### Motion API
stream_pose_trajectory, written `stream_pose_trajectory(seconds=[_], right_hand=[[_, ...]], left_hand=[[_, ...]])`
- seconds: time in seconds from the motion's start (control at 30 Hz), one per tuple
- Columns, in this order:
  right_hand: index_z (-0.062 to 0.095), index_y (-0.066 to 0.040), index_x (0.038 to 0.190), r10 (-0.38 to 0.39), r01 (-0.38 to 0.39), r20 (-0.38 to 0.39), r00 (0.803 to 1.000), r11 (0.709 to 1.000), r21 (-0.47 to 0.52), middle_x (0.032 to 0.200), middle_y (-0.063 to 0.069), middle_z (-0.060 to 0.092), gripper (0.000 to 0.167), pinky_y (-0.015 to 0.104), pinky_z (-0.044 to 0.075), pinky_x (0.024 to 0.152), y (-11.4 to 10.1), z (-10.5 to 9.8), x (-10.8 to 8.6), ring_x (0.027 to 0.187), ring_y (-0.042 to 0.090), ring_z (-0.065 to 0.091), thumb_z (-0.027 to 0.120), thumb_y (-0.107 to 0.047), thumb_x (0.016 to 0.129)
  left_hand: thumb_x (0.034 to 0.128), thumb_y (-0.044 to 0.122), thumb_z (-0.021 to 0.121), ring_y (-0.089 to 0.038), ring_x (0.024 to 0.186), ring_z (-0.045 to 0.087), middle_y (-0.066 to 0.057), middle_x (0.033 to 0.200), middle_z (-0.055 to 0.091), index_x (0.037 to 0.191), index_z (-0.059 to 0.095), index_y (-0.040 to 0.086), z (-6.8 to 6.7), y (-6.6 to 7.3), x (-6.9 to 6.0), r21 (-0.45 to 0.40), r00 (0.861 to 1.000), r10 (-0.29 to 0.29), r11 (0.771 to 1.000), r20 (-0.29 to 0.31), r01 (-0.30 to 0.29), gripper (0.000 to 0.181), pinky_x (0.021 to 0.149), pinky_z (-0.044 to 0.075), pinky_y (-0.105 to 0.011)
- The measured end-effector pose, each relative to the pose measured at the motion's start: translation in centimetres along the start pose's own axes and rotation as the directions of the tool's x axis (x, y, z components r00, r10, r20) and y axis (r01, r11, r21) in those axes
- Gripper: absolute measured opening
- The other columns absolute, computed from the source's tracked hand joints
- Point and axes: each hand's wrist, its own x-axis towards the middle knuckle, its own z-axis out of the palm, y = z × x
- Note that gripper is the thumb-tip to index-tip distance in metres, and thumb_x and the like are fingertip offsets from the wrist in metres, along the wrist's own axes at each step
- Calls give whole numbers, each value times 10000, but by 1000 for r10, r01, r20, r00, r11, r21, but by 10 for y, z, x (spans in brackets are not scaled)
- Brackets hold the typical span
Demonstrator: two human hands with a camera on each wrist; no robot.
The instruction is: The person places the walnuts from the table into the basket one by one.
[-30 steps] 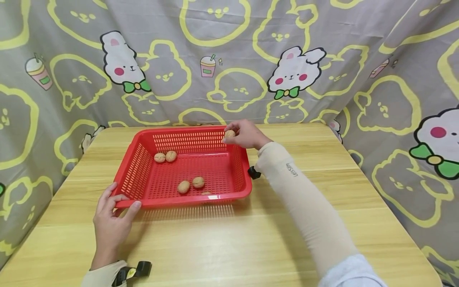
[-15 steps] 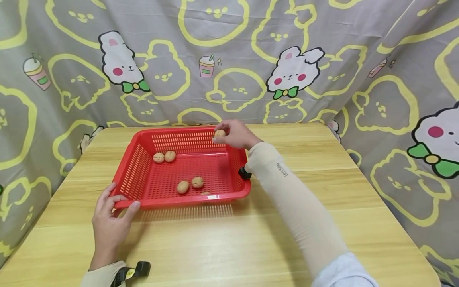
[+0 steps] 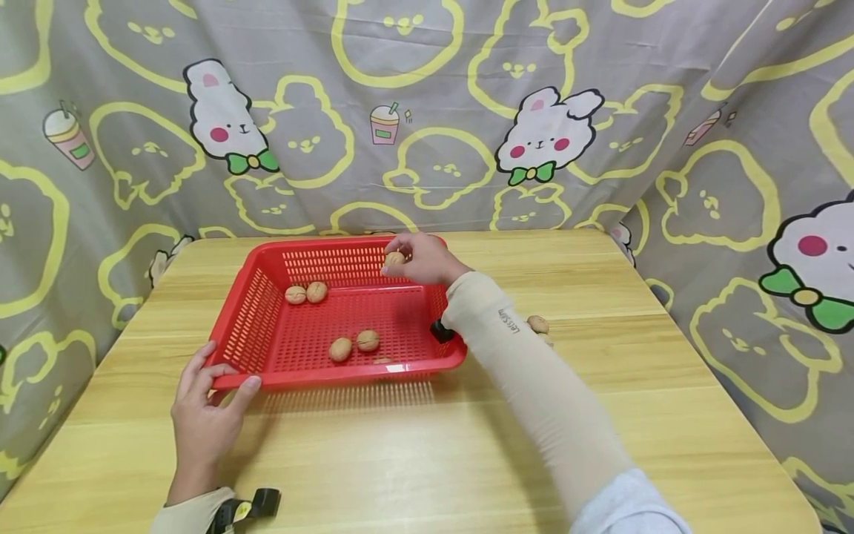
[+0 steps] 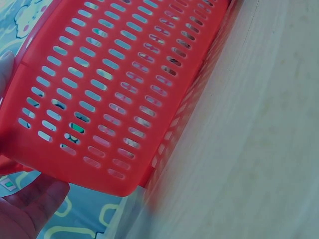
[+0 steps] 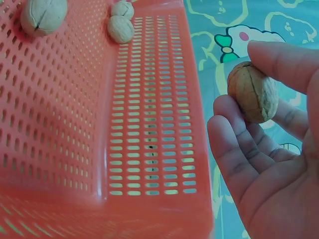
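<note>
A red plastic basket with slotted walls stands on the table. My left hand holds its near left corner, the thumb on the front rim and the fingers on the left rim. Over the back right part of the basket, my right hand pinches a walnut between thumb and fingertips. Two walnuts lie together at the back left inside. Two more walnuts are near the front wall, and a further one is mostly hidden behind the front rim.
On the wooden table, right of the basket, walnuts show partly behind my right sleeve. A grey curtain printed with cartoon figures hangs along the table's back and sides.
My right hand has moved left and slightly down over the basket with the walnut. Walnuts on the table have come into view behind the forearm. My left hand stays on the corner.
</note>
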Motion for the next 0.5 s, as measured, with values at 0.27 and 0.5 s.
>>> stream_pose_trajectory(seconds=[0.27,0.5], right_hand=[[616,-68,1194,40,-39,66,997,999,-11,1034,47,612,381,309,509,781,5,9,3,919,198,566,720,-254,879],[618,-79,1180,83,-83,134,987,997,-9,1049,35,608,350,329,504,836,11,17,4,966,207,544,717,-231,881]], left_hand=[[776,69,801,-287,1267,414,33,1462,409,934,578,-40,1,1,0,-3,1000,-5,1000,4,5,294,862,415,-81],[779,77,801,-301,1281,407,27,1466,405,936,577,-38,0,1,0,-2,1000,-9,1000,6,9,297,851,413,-71]])
